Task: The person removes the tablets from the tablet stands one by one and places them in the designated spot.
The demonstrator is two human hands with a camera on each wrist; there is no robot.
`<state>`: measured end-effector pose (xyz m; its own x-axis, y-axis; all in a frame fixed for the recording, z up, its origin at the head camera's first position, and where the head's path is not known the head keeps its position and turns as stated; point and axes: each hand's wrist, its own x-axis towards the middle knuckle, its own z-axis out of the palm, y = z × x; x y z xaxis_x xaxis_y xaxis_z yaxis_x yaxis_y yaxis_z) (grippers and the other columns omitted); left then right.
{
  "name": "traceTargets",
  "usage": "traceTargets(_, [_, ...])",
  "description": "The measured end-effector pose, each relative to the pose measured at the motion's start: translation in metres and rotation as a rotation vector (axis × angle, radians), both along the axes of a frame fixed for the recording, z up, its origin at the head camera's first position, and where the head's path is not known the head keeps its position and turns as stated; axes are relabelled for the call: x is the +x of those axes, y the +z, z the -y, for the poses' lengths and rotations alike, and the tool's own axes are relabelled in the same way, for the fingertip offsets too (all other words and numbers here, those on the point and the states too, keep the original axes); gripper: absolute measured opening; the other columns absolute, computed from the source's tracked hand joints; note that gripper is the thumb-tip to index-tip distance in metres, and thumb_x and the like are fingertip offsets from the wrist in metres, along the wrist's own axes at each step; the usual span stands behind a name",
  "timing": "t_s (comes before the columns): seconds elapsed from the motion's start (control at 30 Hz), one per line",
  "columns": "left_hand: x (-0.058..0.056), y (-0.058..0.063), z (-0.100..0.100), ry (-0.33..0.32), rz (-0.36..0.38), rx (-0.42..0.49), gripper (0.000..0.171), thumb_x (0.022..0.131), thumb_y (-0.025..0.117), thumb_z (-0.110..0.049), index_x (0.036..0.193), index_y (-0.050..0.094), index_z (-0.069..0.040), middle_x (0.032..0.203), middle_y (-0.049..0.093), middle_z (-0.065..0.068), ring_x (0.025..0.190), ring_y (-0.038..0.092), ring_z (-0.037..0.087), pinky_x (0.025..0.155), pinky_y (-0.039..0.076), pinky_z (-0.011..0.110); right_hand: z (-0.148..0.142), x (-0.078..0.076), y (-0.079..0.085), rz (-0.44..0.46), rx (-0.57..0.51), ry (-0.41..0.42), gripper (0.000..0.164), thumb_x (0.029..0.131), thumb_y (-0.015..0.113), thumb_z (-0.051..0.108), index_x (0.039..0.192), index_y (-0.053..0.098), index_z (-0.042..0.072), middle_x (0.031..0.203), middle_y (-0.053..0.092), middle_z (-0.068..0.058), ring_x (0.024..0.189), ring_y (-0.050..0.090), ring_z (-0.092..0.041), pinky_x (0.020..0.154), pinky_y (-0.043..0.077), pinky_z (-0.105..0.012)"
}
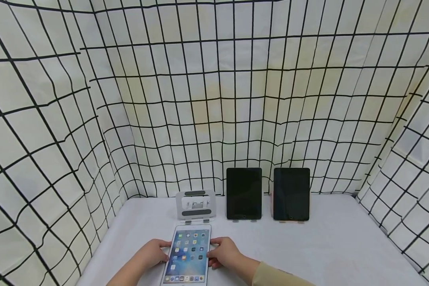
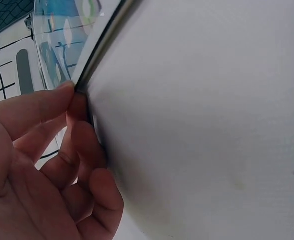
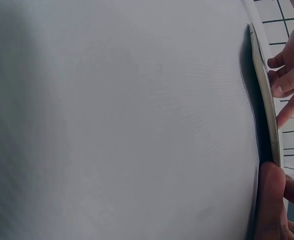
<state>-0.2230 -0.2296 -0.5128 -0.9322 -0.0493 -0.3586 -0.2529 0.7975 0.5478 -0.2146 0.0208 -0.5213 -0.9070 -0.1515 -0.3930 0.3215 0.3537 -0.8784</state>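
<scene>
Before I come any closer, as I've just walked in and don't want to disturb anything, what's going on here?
A person's left hand and right hand hold a white tablet by its opposite long edges, its screen lit with app icons. Just beyond it is a light-grey stand, with the tablet not on it. Farther right, one dark-screened tablet and a second dark-screened tablet are propped up side by side.

Pale worktop point(image 3: 127, 115) fills most of what I see. At the right, the tablet point(image 3: 268, 95) shows edge-on, a dark shadow point(image 3: 257, 100) beside it. My right hand point(image 3: 274, 207) holds its edge low down; my left hand point(image 3: 293, 70) is at its far side, before a black-lined white wall point(image 3: 274, 10).
</scene>
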Motion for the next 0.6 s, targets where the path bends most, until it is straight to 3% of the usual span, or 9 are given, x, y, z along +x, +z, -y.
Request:
traceTargets(0.17, [-0.0014,-0.0032,0.0019,0.008,0.01,-0.005,0.051,0.074,0.082,-0.009,0.123,0.07,-0.008,0.124,0.061,0.026,0.096,0.058,0.029,0.097,0.04,0.063,0.0008,-0.0001,0.0027,0.009,0.027,0.012,0.048,0.083,0.077,0.002,0.128,0.063,0.0,0.072,0.068,-0.007,0.051,0.062,-0.01,0.049,0.051,-0.02])
traceTargets(0.33, [-0.001,-0.0022,0.0041,-0.005,0.023,0.004,0.054,0.075,0.081,-0.009,0.126,0.068,-0.007,0.117,0.064,0.022,0.085,0.057,0.023,0.089,0.046,0.057,-0.0013,-0.0021,0.0012,-0.009,0.079,0.044,0.048,0.082,0.078,0.004,0.128,0.064,0.002,0.066,0.066,-0.007,0.046,0.057,-0.01,0.044,0.045,-0.018])
traceTargets(0.6, [0.0016,0.0042,0.004,-0.04,0.064,0.04,0.059,0.076,0.081,-0.009,0.133,0.063,-0.007,0.085,0.061,0.007,0.074,0.054,0.021,0.073,0.046,0.04,-0.0079,-0.0018,-0.0009,-0.023,0.127,0.06,0.051,0.08,0.081,0.009,0.128,0.065,0.006,0.062,0.064,-0.005,0.042,0.052,-0.009,0.043,0.04,-0.018])
